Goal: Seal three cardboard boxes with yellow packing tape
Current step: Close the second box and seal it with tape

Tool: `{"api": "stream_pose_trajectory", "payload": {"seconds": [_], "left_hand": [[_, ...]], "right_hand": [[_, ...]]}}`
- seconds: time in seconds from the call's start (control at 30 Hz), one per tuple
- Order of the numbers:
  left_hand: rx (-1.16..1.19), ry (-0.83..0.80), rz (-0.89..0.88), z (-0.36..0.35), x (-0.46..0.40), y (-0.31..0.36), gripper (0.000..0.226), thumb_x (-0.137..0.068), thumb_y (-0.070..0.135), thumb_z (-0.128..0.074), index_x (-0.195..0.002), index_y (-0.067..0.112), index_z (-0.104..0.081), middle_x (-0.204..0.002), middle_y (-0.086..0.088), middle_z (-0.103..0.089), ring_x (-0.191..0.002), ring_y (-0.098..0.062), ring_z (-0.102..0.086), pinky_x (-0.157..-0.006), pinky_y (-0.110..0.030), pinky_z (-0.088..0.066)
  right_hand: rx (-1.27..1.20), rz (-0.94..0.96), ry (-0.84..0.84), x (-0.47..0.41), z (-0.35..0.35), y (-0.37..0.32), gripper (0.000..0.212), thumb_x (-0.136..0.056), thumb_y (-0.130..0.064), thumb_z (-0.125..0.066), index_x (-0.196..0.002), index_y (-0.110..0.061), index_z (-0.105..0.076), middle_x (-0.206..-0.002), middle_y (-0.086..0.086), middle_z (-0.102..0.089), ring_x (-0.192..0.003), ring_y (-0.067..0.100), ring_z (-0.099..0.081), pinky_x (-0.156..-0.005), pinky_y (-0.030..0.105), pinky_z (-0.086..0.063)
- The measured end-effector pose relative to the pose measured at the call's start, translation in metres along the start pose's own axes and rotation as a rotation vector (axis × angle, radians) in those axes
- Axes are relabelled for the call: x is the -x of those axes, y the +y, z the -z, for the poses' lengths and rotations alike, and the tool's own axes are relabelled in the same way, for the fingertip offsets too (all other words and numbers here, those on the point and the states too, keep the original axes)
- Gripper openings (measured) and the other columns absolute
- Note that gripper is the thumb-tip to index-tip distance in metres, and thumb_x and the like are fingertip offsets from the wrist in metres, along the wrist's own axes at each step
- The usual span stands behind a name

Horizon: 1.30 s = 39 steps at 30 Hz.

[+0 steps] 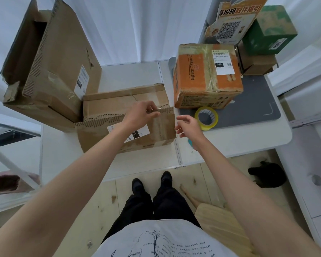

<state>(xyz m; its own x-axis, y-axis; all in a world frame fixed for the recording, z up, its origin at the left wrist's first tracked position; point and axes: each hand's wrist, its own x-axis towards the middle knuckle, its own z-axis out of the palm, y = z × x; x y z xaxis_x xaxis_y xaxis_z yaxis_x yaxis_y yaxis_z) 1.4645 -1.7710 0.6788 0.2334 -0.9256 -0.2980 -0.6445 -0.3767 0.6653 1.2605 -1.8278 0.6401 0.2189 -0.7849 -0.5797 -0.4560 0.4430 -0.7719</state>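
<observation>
Three brown boxes [126,117], one tape roll [206,118], perhaps two more boxes.

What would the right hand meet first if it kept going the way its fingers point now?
Probably the right end of the brown box, since the right hand has open fingers aimed left toward it. The tape roll lies behind them. Depth is unclear.

Tape roll [206,118] beside brown box [126,117]

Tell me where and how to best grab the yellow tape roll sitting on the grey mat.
The tape roll lies flat, hole up, beside the right hand. Come from above on the near side: thumb inside the hole, fingers outside the yellow rim. The orange box crowds its far side.
</observation>
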Motion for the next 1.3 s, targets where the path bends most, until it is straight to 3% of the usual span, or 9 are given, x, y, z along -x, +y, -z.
{"api": "stream_pose_trajectory", "payload": {"seconds": [0.07, 0.17, 0.3, 0.57, 0.77, 0.87, 0.97, 1.1, 1.3], "left_hand": [[0.005, 0.021, 0.025, -0.003, -0.005, -0.001, 0.008, -0.093, 0.035, -0.071, -0.093, 0.028, -0.072, -0.091, 0.004, -0.067, -0.094, -0.019, -0.063, -0.093, -0.045, -0.052], [0.007, 0.039, 0.054, -0.006, -0.011, -0.006, 0.007, -0.091, 0.038, -0.073, -0.087, 0.033, -0.07, -0.091, 0.006, -0.067, -0.094, -0.016, -0.062, -0.101, -0.048, -0.047], [0.001, 0.085, 0.063, -0.012, -0.018, -0.011, 0.012, -0.088, 0.042, -0.076, -0.089, 0.033, -0.068, -0.095, 0.006, -0.065, -0.092, -0.015, -0.061, -0.101, -0.042, -0.043], [-0.025, 0.117, 0.085, -0.02, -0.018, -0.011, 0.028, -0.087, 0.049, -0.074, -0.105, 0.027, -0.07, -0.102, 0.011, -0.061, -0.091, -0.008, -0.06, -0.107, -0.044, -0.037], [-0.014, 0.126, 0.092, -0.014, -0.015, -0.006, 0.039, -0.087, 0.05, -0.074, -0.118, 0.026, -0.066, -0.127, 0.004, -0.057, -0.118, -0.021, -0.056, -0.111, -0.049, -0.038], [-0.007, 0.128, 0.078, -0.012, -0.013, 0.003, 0.046, -0.088, 0.049, -0.074, -0.127, 0.026, -0.063, -0.137, 0.0, -0.051, -0.131, -0.024, -0.046, -0.11, -0.041, -0.035], [-0.001, 0.096, 0.024, -0.008, -0.01, 0.014, 0.048, -0.089, 0.045, -0.074, -0.131, 0.028, -0.062, -0.137, 0.002, -0.049, -0.13, -0.024, -0.047, -0.109, -0.041, -0.039], [0.022, -0.017, -0.043, 0.001, -0.004, 0.027, 0.047, -0.093, 0.042, -0.07, -0.137, 0.028, -0.059, -0.142, 0.001, -0.05, -0.134, -0.024, -0.046, -0.113, -0.046, -0.038], [0.238, 0.005, -0.038, 0.014, 0.015, 0.037, 0.03, -0.104, 0.019, -0.055, -0.133, 0.019, -0.061, -0.131, 0.002, -0.062, -0.111, -0.01, -0.063, -0.095, -0.031, -0.055]], "right_hand": [[0.051, -0.006, 0.128, -0.011, 0.01, 0.007, 0.021, -0.101, -0.009, -0.051, -0.118, -0.014, -0.062, -0.099, 0.01, -0.069, -0.076, 0.016, -0.063, -0.062, 0.026, -0.053], [0.304, 0.005, 0.31, -0.032, 0.032, 0.023, 0.028, -0.099, -0.008, -0.056, -0.126, -0.012, -0.061, -0.124, 0.009, -0.062, -0.102, 0.024, -0.062, -0.08, 0.032, -0.049], [0.555, -0.061, 0.355, -0.057, 0.053, 0.045, 0.041, -0.097, -0.003, -0.06, -0.137, -0.01, -0.056, -0.147, 0.009, -0.048, -0.127, 0.034, -0.053, -0.101, 0.039, -0.043], [0.711, -0.066, 0.308, -0.084, 0.059, 0.061, 0.032, -0.097, 0.001, -0.055, -0.123, -0.011, -0.069, -0.124, 0.017, -0.066, -0.112, 0.04, -0.061, -0.085, 0.039, -0.048], [0.538, 0.067, 0.353, -0.062, 0.056, 0.053, 0.025, -0.097, -0.008, -0.061, -0.12, -0.006, -0.069, -0.122, 0.013, -0.068, -0.113, 0.032, -0.061, -0.09, 0.034, -0.047], [0.316, 0.063, 0.339, -0.039, 0.05, 0.048, 0.026, -0.096, -0.012, -0.062, -0.12, -0.007, -0.069, -0.118, 0.012, -0.069, -0.107, 0.029, -0.064, -0.095, 0.042, -0.054], [0.139, 0.07, 0.282, -0.011, 0.044, 0.042, 0.025, -0.096, -0.01, -0.062, -0.121, -0.01, -0.068, -0.111, 0.007, -0.069, -0.099, 0.026, -0.068, -0.087, 0.044, -0.06], [-0.021, 0.16, 0.227, 0.028, 0.034, 0.02, 0.025, -0.099, -0.007, -0.059, -0.124, -0.009, -0.065, -0.113, 0.009, -0.067, -0.095, 0.026, -0.07, -0.065, 0.016, -0.056], [-0.508, 0.071, 0.028, 0.059, 0.028, -0.025, 0.013, -0.104, -0.012, -0.052, -0.109, -0.006, -0.062, -0.086, 0.008, -0.065, -0.067, 0.015, -0.064, -0.063, 0.027, -0.056]]}}
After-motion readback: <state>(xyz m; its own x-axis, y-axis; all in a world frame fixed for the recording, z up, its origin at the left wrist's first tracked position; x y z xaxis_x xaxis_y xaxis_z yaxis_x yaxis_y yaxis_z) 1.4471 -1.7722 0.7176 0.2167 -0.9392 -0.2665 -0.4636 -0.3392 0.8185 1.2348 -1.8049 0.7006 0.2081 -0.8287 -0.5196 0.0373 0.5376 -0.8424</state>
